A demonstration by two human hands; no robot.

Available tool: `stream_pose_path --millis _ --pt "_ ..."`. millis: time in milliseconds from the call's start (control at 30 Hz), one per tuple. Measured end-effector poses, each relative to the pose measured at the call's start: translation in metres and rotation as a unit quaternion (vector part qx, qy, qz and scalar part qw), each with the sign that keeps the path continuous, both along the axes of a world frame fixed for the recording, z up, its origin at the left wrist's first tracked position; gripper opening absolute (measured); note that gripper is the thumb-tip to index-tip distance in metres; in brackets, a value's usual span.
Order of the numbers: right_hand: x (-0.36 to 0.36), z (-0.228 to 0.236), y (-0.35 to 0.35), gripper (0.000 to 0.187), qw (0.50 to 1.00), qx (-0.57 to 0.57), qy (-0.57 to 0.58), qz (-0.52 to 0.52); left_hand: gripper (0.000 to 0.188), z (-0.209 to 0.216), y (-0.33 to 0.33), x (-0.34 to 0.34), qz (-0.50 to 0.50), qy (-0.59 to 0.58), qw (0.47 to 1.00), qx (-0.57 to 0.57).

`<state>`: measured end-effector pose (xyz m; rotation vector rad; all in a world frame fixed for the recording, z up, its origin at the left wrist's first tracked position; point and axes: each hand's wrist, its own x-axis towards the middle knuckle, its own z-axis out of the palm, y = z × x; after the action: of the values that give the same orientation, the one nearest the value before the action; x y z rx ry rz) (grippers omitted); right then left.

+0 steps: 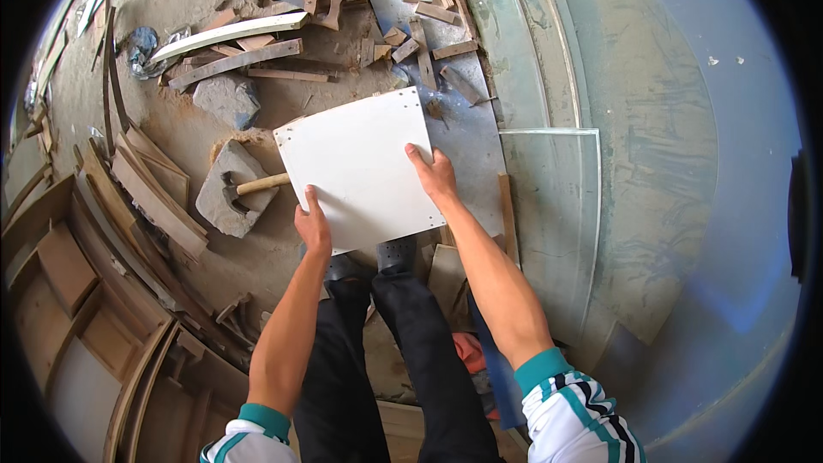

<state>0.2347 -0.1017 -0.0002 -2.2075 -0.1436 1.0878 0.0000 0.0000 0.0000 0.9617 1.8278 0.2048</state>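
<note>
Dusty brown floor (176, 124) is strewn with rough wooden offcuts (236, 63); flat white rectangular board (360, 163) is clamped by left grip (314, 229) and right grip (435, 176), best kept evenly supported.

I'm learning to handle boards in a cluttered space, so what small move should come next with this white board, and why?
Probably ease the board slightly right: the left hand and right hand hold it at opposite sides, and the handle of the hammer on the stone runs up to its left edge, so shifting might free that handle.
</note>
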Motion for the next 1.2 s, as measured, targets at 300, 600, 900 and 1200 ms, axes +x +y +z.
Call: stream_pose_path --millis 300,600,900,1200 --pt "0.028 0.012 -0.104 0.072 0.984 -0.017 -0.078 -0.160 0.065 0.003 -0.036 0.056 -0.156 -0.126 0.980 -0.002" --pt "0.043 -0.012 -0.096 0.060 0.948 0.125 0.134 -0.262 0.081 0.005 0.015 0.036 -0.078 0.009 0.997 0.020" --pt "0.063 -0.158 0.037 0.058 0.917 -0.096 -0.333 0.197 0.093 -0.022 0.055 -0.029 0.036 0.004 0.999 0.028" --pt "0.049 -0.174 0.084 0.032 0.917 -0.033 -0.308 0.251 0.091 -0.027 0.056 -0.018 0.074 0.005 0.996 0.046"
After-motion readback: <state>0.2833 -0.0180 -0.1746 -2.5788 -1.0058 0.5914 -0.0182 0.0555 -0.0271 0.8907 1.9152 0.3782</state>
